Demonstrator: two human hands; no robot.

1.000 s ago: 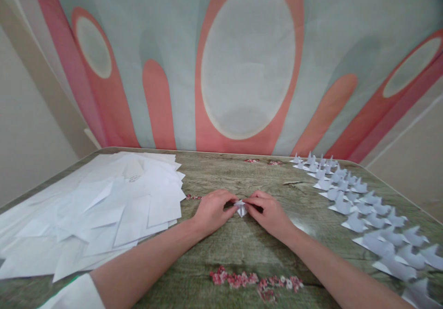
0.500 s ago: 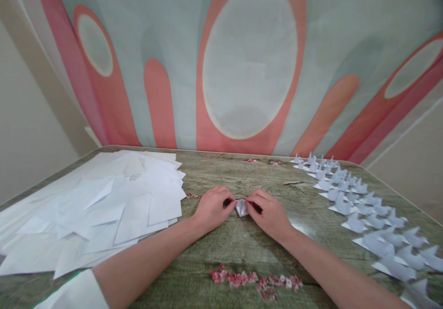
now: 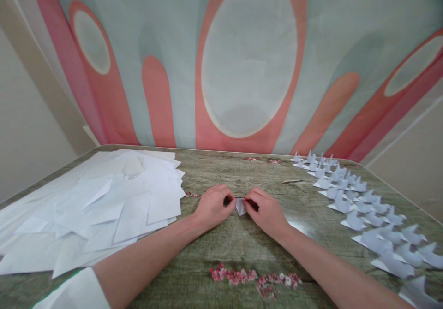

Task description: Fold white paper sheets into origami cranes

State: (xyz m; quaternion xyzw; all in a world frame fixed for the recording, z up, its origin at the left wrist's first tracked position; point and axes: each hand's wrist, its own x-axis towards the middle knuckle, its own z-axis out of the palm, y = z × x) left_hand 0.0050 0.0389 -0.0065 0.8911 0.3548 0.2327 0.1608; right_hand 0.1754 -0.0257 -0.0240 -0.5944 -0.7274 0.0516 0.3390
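Between my two hands, at the middle of the table, is a small folded piece of white paper (image 3: 240, 207) with creases and a point toward me. My left hand (image 3: 216, 206) pinches its left edge between thumb and fingertips. From the other side, my right hand (image 3: 265, 210) pinches the right edge the same way. Both hands rest low over the table, close together. The fingertips cover the paper's upper side edges.
A spread pile of white paper sheets (image 3: 104, 207) covers the table's left side. Rows of folded white paper birds (image 3: 355, 219) stand along the right. The wood-patterned table (image 3: 194, 272) has pink flower prints (image 3: 256, 276) and meets a painted wall (image 3: 183, 69) behind.
The right hand has shifted slightly left, nearer the left hand, and the folded paper between them looks narrower. The left hand stays almost in place.
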